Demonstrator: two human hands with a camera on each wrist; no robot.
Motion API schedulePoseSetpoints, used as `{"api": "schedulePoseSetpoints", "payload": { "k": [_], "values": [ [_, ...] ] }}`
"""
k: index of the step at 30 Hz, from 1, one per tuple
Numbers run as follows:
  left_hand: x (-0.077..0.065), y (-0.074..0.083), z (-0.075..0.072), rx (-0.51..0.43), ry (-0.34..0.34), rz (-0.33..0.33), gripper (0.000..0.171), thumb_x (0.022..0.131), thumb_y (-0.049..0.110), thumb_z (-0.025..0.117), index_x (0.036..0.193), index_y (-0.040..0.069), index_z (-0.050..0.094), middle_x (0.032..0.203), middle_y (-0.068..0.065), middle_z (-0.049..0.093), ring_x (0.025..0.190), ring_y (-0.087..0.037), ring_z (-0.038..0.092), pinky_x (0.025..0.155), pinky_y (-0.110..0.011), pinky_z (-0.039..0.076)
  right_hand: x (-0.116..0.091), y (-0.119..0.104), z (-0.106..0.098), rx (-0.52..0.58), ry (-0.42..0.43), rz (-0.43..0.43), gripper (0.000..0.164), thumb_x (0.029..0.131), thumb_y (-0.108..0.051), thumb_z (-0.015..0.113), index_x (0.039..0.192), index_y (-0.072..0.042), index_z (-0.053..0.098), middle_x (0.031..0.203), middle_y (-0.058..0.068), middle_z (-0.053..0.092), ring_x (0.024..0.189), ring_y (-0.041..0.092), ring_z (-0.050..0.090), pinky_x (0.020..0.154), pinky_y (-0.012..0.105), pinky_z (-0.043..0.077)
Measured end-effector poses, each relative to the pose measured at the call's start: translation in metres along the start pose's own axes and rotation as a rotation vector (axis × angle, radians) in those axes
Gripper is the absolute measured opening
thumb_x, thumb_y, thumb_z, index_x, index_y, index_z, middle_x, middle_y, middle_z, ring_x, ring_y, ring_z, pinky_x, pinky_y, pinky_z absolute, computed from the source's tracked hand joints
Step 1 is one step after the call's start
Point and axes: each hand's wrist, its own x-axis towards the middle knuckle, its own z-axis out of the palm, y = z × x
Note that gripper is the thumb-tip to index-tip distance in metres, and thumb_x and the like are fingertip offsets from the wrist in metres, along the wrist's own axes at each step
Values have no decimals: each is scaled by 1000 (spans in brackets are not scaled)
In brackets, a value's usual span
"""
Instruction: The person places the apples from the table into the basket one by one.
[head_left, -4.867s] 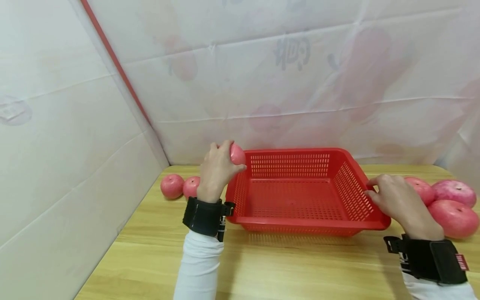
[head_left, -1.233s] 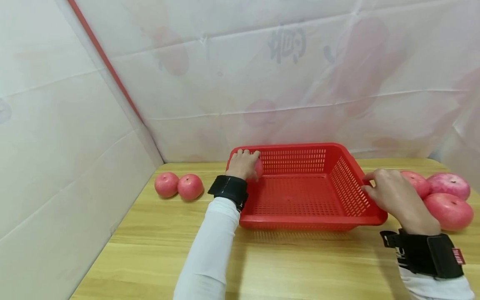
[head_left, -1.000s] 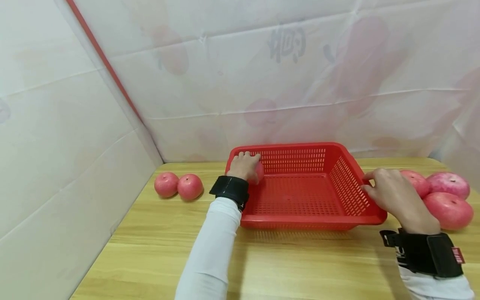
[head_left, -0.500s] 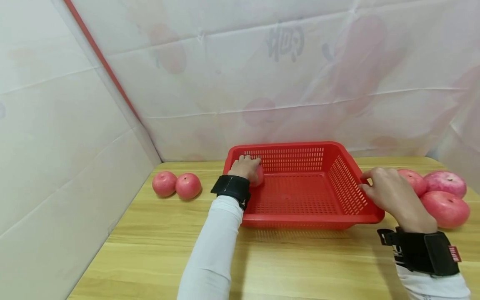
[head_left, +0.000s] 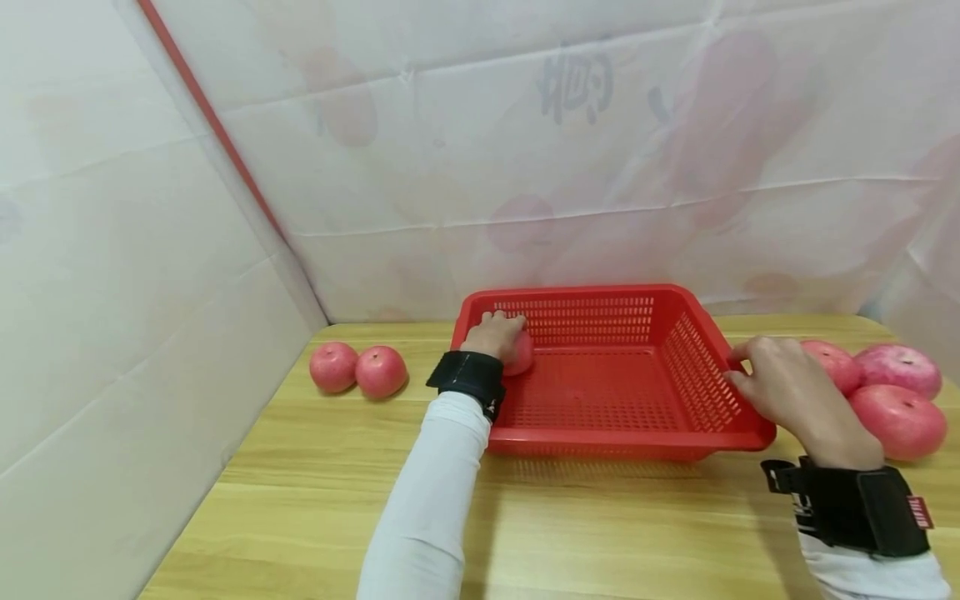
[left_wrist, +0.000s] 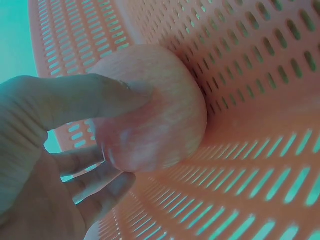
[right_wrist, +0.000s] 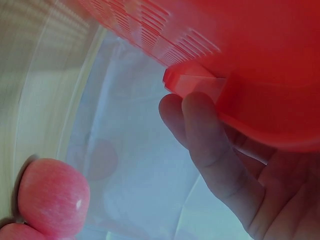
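A red plastic basket (head_left: 622,440) with slotted walls stands on the table. Inside its left end, my left hand (head_left: 489,335) holds a pink-red apple (head_left: 522,354) low, near the basket floor. In the left wrist view the thumb lies across the apple (left_wrist: 165,115), and the other fingers reach around its underside; its far side is close against the slotted wall. My right hand (head_left: 795,398) grips the basket's right rim. From the right wrist view, bent fingers (right_wrist: 207,135) hook under that red rim (right_wrist: 270,142).
Two apples (head_left: 381,372) sit side by side on the wooden table (head_left: 300,500), left of the basket. Three larger round red fruits (head_left: 898,422) cluster beyond my right hand. A pale printed sheet (head_left: 465,167) hangs behind the table, and another covers the left side.
Over the earlier frames my left hand carries the apple from above the basket's left rim to the right and down inside. In the last second it shifts only slightly. My right hand stays at the rim.
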Motion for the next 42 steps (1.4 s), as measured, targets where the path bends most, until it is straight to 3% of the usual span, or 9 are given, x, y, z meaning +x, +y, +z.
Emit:
{"api": "schedulePoseSetpoints", "payload": {
  "k": [21, 30, 37, 42],
  "values": [
    [4, -1, 3, -21, -29, -1, 53, 90, 23, 50, 139, 23, 32, 134, -13, 36, 114, -28, 32, 90, -44, 42, 1, 0, -1, 28, -31, 24, 19, 76, -5, 60, 89, 7, 65, 59, 4, 56, 52, 17, 46, 45, 31, 39],
    [0, 1, -16, -57, 120, 79, 60, 80, 18, 62, 135, 18, 36, 128, -11, 42, 110, -26, 36, 92, -42, 41, 2, 0, -2, 37, -39, 26, 20, 76, -5, 62, 89, 10, 63, 59, 5, 57, 50, 16, 46, 44, 31, 40],
    [-4, -4, -26, -52, 156, 105, 59, 79, 21, 64, 132, 15, 39, 127, -10, 45, 112, -26, 36, 88, -43, 44, 1, 2, -1, 25, -27, 15, 20, 75, -6, 62, 88, 9, 64, 59, 5, 57, 52, 17, 46, 45, 32, 39],
    [-7, -10, -31, -57, 168, 107, 58, 80, 22, 66, 132, 15, 40, 127, -11, 45, 114, -27, 37, 93, -45, 39, 2, 2, -1, 27, -31, 21, 21, 75, -6, 61, 89, 9, 64, 60, 5, 57, 53, 18, 46, 46, 32, 39]
  ]
}}
